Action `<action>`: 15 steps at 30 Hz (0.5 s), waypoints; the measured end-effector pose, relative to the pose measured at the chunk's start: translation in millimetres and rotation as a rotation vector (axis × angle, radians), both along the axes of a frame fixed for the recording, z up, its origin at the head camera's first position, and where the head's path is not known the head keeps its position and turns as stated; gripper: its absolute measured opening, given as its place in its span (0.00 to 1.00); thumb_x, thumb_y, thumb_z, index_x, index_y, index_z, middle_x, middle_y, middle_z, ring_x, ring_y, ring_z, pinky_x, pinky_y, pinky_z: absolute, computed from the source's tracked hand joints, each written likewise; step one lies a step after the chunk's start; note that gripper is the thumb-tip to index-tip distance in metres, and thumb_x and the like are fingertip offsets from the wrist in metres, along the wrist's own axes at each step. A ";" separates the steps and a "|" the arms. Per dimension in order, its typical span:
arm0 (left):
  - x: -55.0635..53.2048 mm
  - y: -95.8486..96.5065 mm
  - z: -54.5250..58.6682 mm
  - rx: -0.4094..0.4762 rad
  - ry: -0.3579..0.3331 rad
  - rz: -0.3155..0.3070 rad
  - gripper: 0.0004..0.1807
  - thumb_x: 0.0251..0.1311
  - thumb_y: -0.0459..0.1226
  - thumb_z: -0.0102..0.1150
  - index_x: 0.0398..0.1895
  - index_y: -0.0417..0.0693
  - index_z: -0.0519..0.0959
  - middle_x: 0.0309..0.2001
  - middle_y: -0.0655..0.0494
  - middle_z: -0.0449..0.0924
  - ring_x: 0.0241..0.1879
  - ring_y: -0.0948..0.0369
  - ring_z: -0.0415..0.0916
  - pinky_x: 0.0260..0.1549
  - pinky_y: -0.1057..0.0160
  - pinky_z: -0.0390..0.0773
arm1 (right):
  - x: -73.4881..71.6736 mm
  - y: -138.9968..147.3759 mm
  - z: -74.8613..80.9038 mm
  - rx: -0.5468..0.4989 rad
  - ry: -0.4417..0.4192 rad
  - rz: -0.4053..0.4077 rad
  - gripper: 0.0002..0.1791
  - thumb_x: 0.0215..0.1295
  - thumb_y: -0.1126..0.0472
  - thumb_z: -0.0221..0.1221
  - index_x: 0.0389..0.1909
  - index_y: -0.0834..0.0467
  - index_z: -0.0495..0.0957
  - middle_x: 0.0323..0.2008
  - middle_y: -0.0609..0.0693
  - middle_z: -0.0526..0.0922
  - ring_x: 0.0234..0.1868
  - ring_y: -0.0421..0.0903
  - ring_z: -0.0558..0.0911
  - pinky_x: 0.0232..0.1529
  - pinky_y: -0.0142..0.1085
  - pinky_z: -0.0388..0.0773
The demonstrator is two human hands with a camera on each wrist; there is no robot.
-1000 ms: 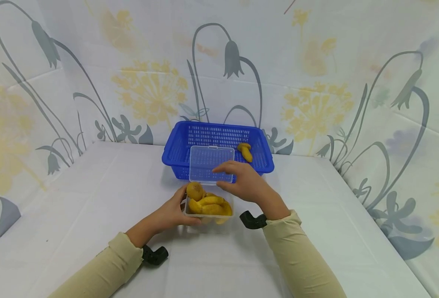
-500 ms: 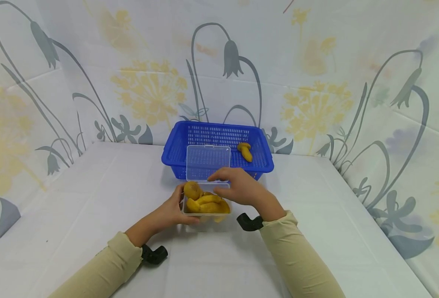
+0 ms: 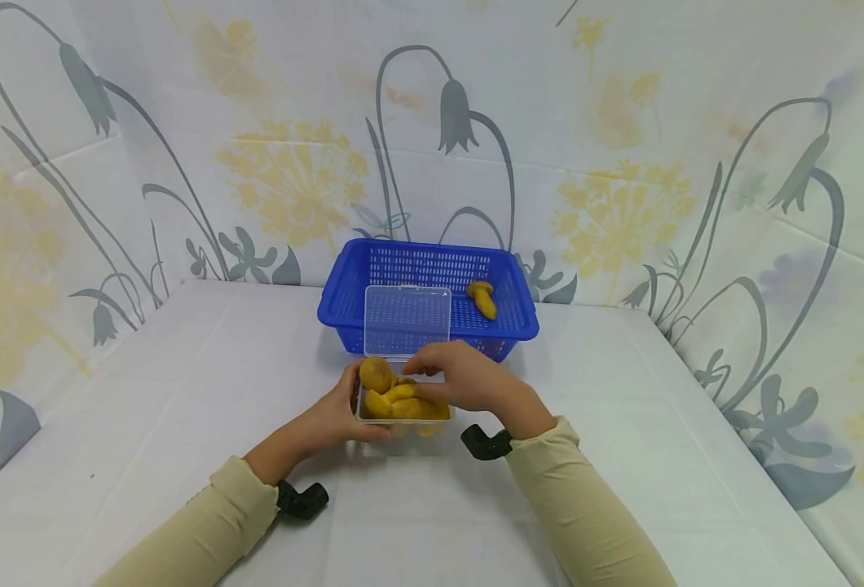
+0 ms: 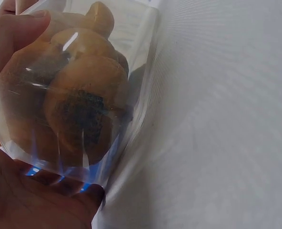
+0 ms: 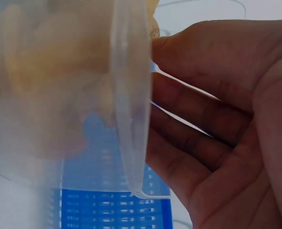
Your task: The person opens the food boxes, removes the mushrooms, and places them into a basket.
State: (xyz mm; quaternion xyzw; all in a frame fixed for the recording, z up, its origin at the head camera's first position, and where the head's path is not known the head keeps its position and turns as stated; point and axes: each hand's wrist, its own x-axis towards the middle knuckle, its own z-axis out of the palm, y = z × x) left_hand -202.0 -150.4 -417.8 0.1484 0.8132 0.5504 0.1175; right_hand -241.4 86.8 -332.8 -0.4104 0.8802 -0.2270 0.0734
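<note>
Short of the surface's (image 3: 623, 391) far edge, the left grip (image 3: 335, 414) clasps the box (image 3: 403, 436); the part-curled right grip (image 3: 469, 379), hold unclear, could topple mushrooms (image 3: 406, 405) by pressing.

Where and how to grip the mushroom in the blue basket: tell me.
Likely best by the stem of the mushroom, pinched across its sides from above with the right hand. The stem is narrower than the cap and points toward the person; the blue basket walls it in, and the open lid stands to its left.
</note>
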 end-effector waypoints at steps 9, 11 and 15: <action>-0.5 -0.7 -1.1 -0.017 0.020 -0.010 0.60 0.44 0.47 0.76 0.74 0.52 0.44 0.73 0.46 0.51 0.74 0.45 0.49 0.67 0.35 0.56 | 3.7 -1.6 1.5 0.035 -0.002 0.030 0.12 0.67 0.59 0.60 0.50 0.53 0.83 0.45 0.44 0.85 0.45 0.40 0.81 0.51 0.37 0.81; -0.5 -0.7 -0.9 -0.012 0.019 -0.013 0.60 0.45 0.47 0.76 0.74 0.51 0.43 0.74 0.46 0.50 0.74 0.45 0.47 0.68 0.35 0.55 | 3.6 -1.6 1.5 0.040 0.001 0.040 0.12 0.67 0.59 0.59 0.50 0.53 0.82 0.45 0.45 0.85 0.44 0.40 0.81 0.50 0.37 0.81; -0.1 -0.3 -1.0 -0.007 0.012 -0.016 0.60 0.45 0.47 0.76 0.74 0.51 0.42 0.74 0.46 0.49 0.75 0.44 0.45 0.69 0.34 0.52 | 3.1 -1.2 1.3 0.053 0.011 0.053 0.12 0.68 0.59 0.59 0.50 0.53 0.82 0.45 0.44 0.85 0.43 0.39 0.81 0.48 0.34 0.81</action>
